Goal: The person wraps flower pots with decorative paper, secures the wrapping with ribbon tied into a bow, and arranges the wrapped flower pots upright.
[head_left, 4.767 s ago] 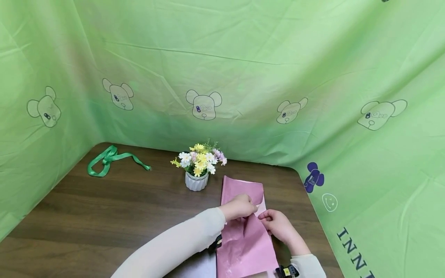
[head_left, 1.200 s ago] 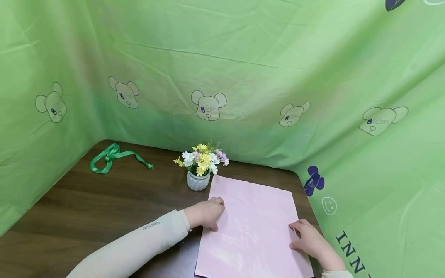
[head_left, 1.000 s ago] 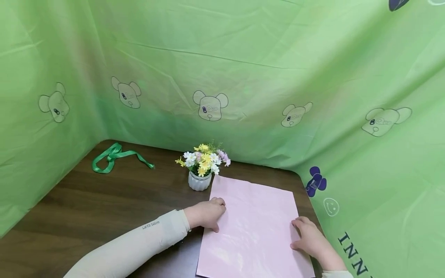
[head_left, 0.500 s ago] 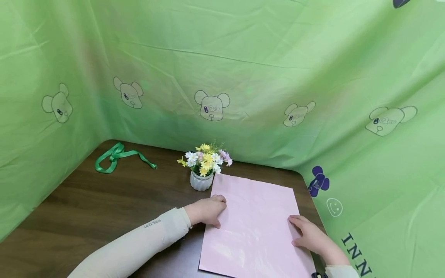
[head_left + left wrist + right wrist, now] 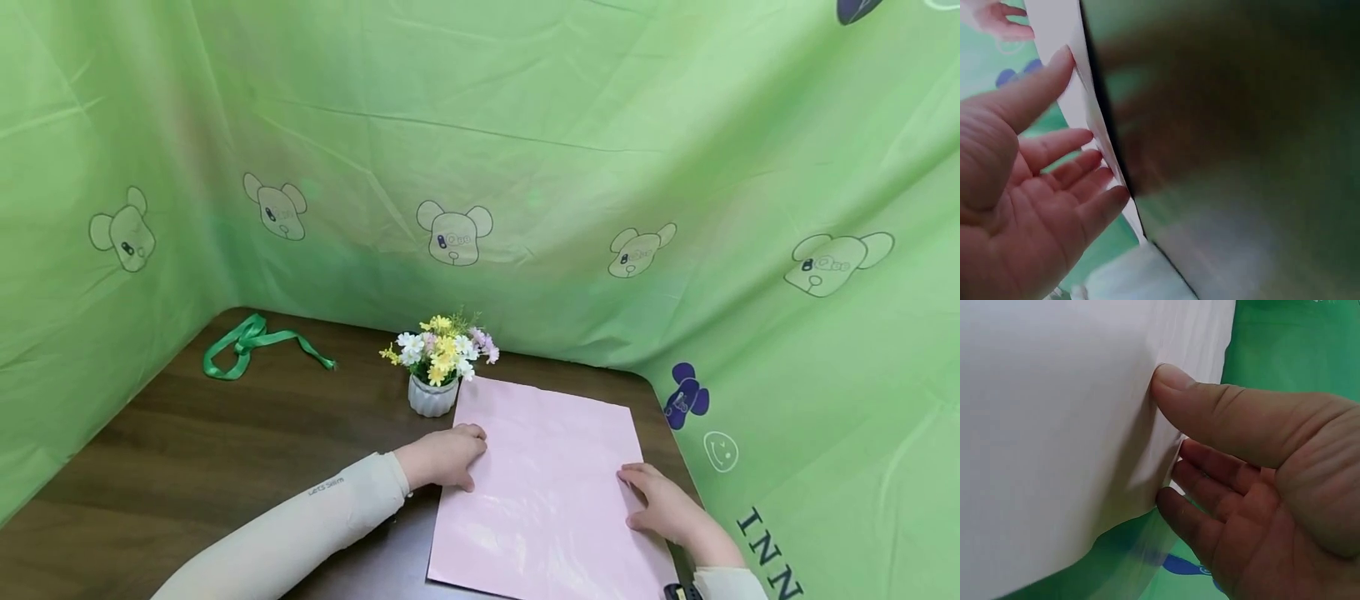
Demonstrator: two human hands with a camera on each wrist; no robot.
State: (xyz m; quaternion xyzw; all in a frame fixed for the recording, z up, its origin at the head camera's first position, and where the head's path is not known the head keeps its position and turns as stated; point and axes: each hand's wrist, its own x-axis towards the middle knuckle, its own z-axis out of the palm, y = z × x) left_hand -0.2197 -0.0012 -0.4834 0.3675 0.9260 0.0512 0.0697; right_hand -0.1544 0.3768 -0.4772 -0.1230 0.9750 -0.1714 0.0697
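A light pink sheet of wrapping paper (image 5: 551,492) lies spread flat on the brown table (image 5: 247,433). My left hand (image 5: 444,457) rests on its left edge; in the left wrist view the fingers are loosely extended, with the thumb and fingertips right at the edge. At the opposite edge is my right hand (image 5: 667,507), thumb and fingers apart. From the right wrist, the thumb lies on the paper's surface (image 5: 1054,425) while the other fingertips meet its edge. The paper's near right corner is cut off by the bottom of the head view.
A ribbed white pot (image 5: 432,397) of yellow, white and purple flowers (image 5: 442,350) stands by the paper's far left corner. Farther left lies a looped green ribbon (image 5: 247,337). A green printed curtain (image 5: 540,167) encloses the back and sides of the table.
Almost five seconds ago my hands were gripping a darker pink, narrow folded bundle; now a wide pale sheet lies spread. In the last second, my right hand has shifted slightly along the right edge.
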